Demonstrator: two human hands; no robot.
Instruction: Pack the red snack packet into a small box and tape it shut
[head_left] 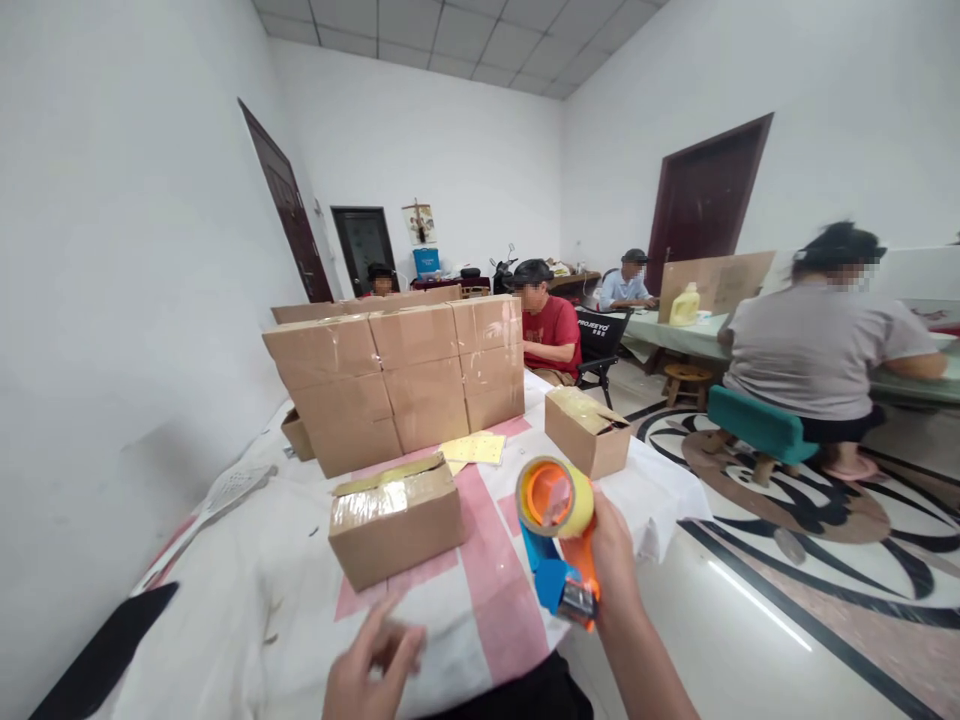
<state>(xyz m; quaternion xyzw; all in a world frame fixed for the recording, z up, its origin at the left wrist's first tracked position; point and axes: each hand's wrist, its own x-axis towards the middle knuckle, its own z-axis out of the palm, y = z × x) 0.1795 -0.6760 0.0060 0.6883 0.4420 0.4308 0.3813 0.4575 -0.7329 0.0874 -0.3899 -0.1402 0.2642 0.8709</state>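
My right hand (613,560) grips an orange and blue tape dispenser (559,535) with a roll of yellowish tape, held above the right edge of the table. My left hand (371,665) hovers low at the near edge, fingers apart, holding nothing. Just beyond it lies a small cardboard box (395,518) sealed with tape on top, resting on the white and pink cloth (487,580).
A stack of sealed cardboard boxes (397,380) stands at the table's far side. Another small box (586,428) sits at the right edge, yellow papers (474,449) beside it. A white swatter (225,495) lies at left. Several people sit at tables behind.
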